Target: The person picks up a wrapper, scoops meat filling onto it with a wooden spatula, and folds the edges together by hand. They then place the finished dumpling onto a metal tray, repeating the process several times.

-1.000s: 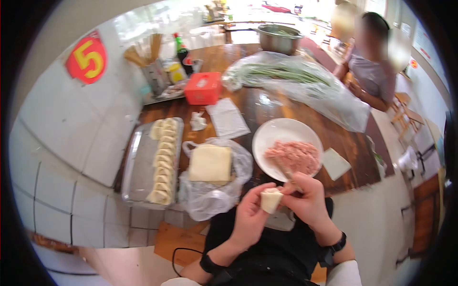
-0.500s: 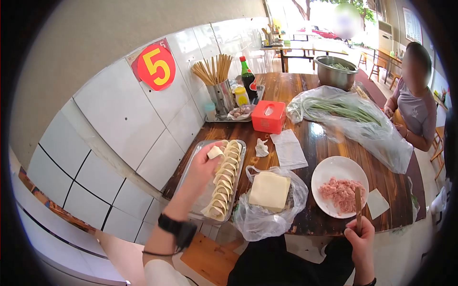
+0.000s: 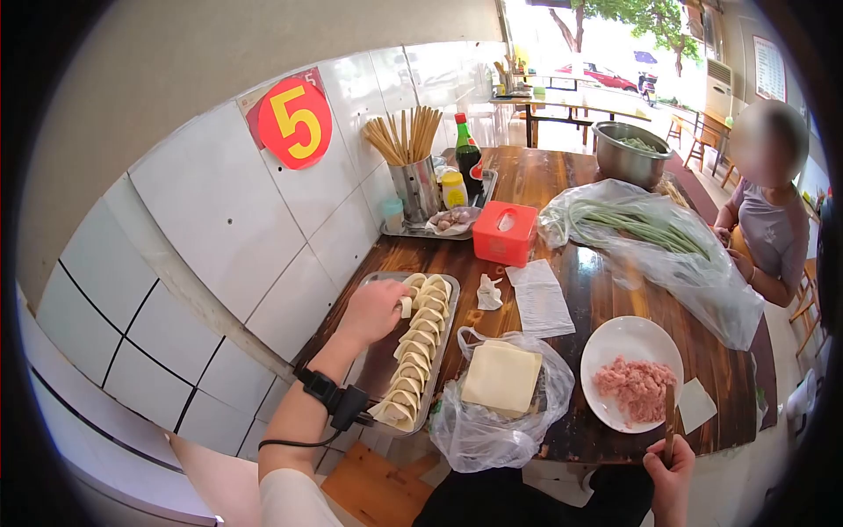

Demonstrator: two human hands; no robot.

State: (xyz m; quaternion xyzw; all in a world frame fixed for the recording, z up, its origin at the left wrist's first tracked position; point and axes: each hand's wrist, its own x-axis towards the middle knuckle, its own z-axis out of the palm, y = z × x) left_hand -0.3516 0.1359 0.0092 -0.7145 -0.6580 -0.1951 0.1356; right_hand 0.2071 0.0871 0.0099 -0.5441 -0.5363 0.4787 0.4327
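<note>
My left hand [image 3: 373,309] is closed on a folded wonton [image 3: 405,307], low over the metal tray [image 3: 372,373] and beside the row of wontons [image 3: 420,338]. In my right hand [image 3: 672,481] is a flat wooden stick [image 3: 670,413], held upright at the table's front edge. Its upper end overlaps the rim of the white plate [image 3: 606,332], which bears pink minced meat [image 3: 634,386]. Between the tray and the plate, a stack of square wrappers [image 3: 500,376] lies on a clear plastic bag [image 3: 470,443]. A single wrapper [image 3: 697,406] lies right of the plate.
Behind these are a red tissue box [image 3: 505,233], a paper sheet [image 3: 540,299] and a crumpled tissue [image 3: 489,292]. Bagged long green vegetables [image 3: 641,227] and a metal pot [image 3: 629,158] stand farther back. Chopsticks [image 3: 404,138] and a bottle [image 3: 468,158] line the wall. A person [image 3: 768,211] sits at right.
My left hand has lowered the wonton to the tray, at the left side of the row. My right hand still holds the stick, now slightly lower in view. The view has shifted a little.
</note>
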